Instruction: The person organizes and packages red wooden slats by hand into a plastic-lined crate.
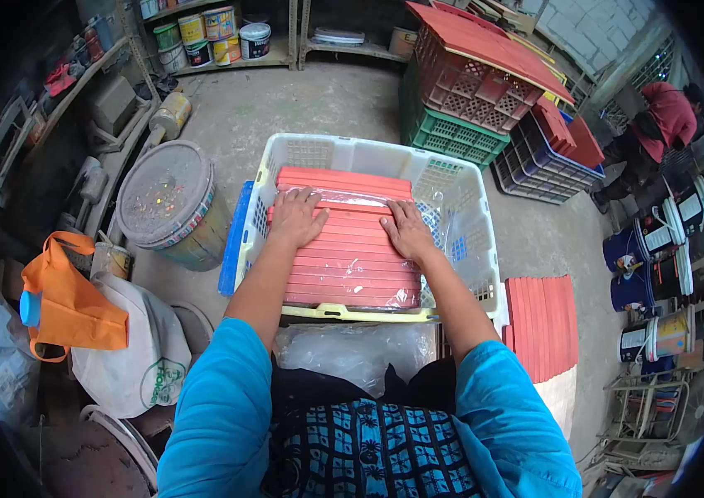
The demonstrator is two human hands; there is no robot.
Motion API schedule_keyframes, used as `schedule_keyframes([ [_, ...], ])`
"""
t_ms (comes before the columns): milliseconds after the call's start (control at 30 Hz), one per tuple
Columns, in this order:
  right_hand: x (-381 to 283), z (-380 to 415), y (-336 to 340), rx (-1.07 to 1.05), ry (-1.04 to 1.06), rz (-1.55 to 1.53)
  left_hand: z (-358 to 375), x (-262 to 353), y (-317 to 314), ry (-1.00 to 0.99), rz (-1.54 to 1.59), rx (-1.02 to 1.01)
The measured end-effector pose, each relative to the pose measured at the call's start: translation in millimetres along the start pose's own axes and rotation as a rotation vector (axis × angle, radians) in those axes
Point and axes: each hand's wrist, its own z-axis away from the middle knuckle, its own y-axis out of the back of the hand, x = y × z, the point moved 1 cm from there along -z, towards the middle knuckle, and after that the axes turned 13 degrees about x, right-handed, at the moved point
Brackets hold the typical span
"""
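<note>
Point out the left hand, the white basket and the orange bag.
Left hand [294,219]: head view, back of the hand.
White basket [360,154]: head view, far wall.
Orange bag [80,303]: head view, middle of its body.

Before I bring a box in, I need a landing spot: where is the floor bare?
The widest free patch is the floor between the white crate and the back shelf. A narrower one runs between the red slats on the right and the paint buckets. The left side is crowded: large bucket, orange bag, white bag.

Red strips [348,257]; white crate [348,151]; blue-black checked shirt [368,448].
</note>
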Motion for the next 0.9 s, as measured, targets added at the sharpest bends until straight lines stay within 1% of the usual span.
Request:
schedule_keyframes([
  [167,-8,4,6,0.011,-0.004,0.039,4,-1,-8,-0.016,-0.011,0.071],
  [267,-9,6,6,0.038,0.018,0.055,5,1,-5,-0.024,-0.020,0.068],
  [367,0,1,5,0.006,0.067,-0.014,6,2,-5,-0.028,-0.025,0.076],
  [467,22,0,4,0.188,-0.195,-0.269,7,2,-4,-0.010,-0.010,0.068],
  [567,15,13,22,0.013,-0.630,-0.983,7,3,-3,-0.019,-0.030,0.057],
  [600,3,20,33,0.064,-0.588,-0.825,7,5,-4,-0.007,-0.045,0.048],
  [700,22,18,26,-0.180,-0.703,-1.396,6,11,-5,0.025,-0.091,0.019],
  [733,21,19,24,-0.144,-0.704,-1.401,6,12,-5,0.031,-0.104,0.004],
  [833,9,22,34,-0.170,-0.827,-1.369,6,15,-3,0.053,-0.098,-0.045],
  [867,-3,26,40,-0.181,-0.916,-1.298,6,15,-2,0.058,-0.090,-0.063],
  [900,-5,28,38,-0.194,-0.918,-1.297,5,16,0,0.066,-0.102,-0.097],
])
